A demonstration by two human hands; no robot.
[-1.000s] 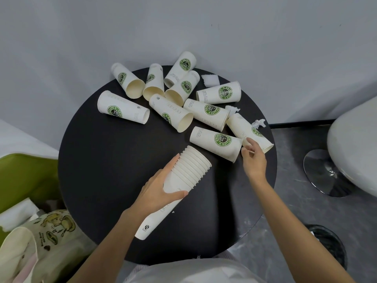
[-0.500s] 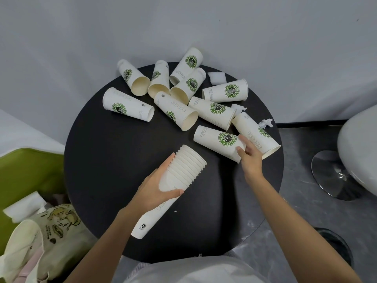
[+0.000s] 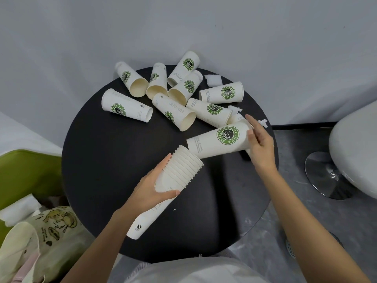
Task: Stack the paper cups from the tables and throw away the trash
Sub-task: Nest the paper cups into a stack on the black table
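Now nesting: gripping the stack (image 3: 183, 168) with left hand (image 3: 151, 190) wrapped round, pinching a loose cup (image 3: 218, 142) by its rim with right hand (image 3: 260, 146); next, probably squaring base into stack's mouth.

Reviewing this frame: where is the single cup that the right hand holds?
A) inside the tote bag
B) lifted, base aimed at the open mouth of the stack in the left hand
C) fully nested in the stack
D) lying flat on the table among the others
B: the right hand grips the cup at its rim end, with its narrow base at the mouth of the stack held by the left hand.
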